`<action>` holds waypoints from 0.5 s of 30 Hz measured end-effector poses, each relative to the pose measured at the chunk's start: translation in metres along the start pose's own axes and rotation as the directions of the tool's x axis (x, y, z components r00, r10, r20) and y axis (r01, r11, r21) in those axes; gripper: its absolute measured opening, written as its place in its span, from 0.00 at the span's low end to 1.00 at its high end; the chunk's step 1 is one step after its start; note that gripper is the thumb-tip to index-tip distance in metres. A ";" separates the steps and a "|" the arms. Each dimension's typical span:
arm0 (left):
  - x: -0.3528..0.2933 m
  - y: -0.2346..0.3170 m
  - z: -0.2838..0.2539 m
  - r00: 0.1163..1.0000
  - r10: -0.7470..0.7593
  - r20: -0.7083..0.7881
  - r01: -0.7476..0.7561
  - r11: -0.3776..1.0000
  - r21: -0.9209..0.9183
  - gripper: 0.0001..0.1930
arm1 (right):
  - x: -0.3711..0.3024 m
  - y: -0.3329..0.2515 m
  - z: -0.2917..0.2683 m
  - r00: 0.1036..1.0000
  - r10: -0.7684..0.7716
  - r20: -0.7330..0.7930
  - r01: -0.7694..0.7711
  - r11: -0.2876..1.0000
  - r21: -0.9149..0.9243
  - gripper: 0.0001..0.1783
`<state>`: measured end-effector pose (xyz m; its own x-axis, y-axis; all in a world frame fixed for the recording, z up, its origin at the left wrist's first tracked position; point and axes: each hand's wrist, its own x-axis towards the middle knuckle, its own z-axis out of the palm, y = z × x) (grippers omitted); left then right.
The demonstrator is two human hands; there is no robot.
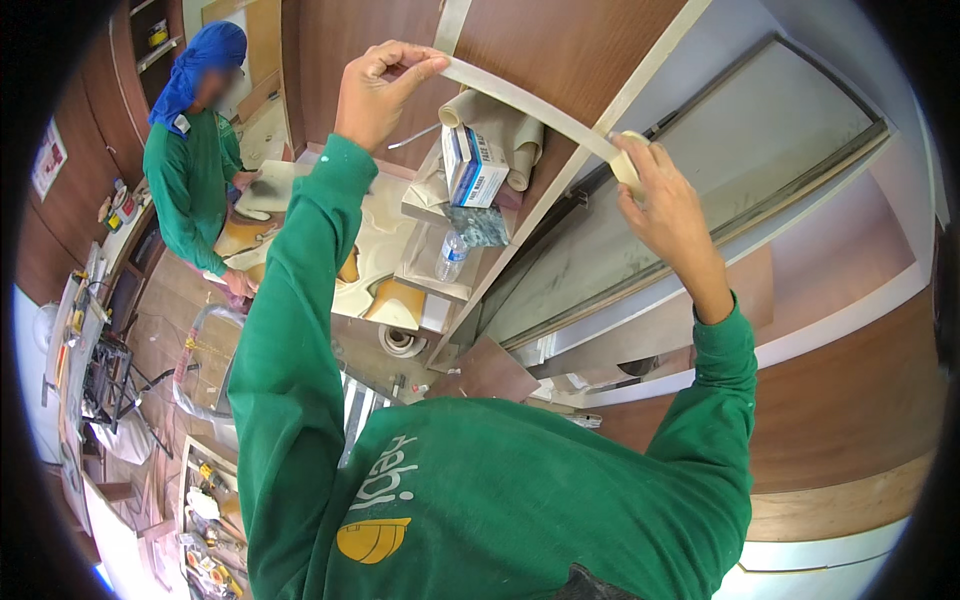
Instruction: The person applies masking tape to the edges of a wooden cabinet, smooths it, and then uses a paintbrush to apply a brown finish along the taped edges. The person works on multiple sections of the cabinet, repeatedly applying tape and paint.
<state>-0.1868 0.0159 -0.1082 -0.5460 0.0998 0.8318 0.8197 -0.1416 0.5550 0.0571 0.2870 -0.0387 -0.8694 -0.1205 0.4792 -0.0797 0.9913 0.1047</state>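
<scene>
Left hand [385, 82] pinching pale, flat tape-like strip [530, 105]; right hand [662, 200] clamping its cream coil [627, 172]; apparently stretching; next move likely needing even tension.

Workshop: tool-filled tray [184, 497], wood-grain panels [365, 40], rolled sheeting [525, 155].

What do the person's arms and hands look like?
The left sleeve and right sleeve are long and green, with small pale specks near the left cuff. The left hand and right hand wear no gloves.
</scene>
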 end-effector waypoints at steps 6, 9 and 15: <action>0.013 0.015 -0.010 0.983 0.145 0.117 -0.144 0.989 -0.017 0.07 | -0.002 0.008 0.018 0.998 0.015 -0.063 -0.010 0.997 0.080 0.28; 0.014 0.028 -0.016 0.978 0.139 0.158 -0.137 0.990 -0.023 0.07 | 0.001 0.009 0.027 0.997 0.023 -0.075 -0.009 0.984 0.175 0.27; 0.009 0.095 -0.016 0.973 0.125 0.193 -0.143 0.986 0.082 0.07 | -0.002 0.010 0.031 0.995 0.063 -0.073 -0.047 0.980 0.195 0.26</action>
<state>-0.1169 -0.0128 -0.0484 -0.3957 0.2694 0.8780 0.9006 -0.0733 0.4284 0.0429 0.2983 -0.0656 -0.8346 -0.0617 0.5474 -0.1321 0.9871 -0.0900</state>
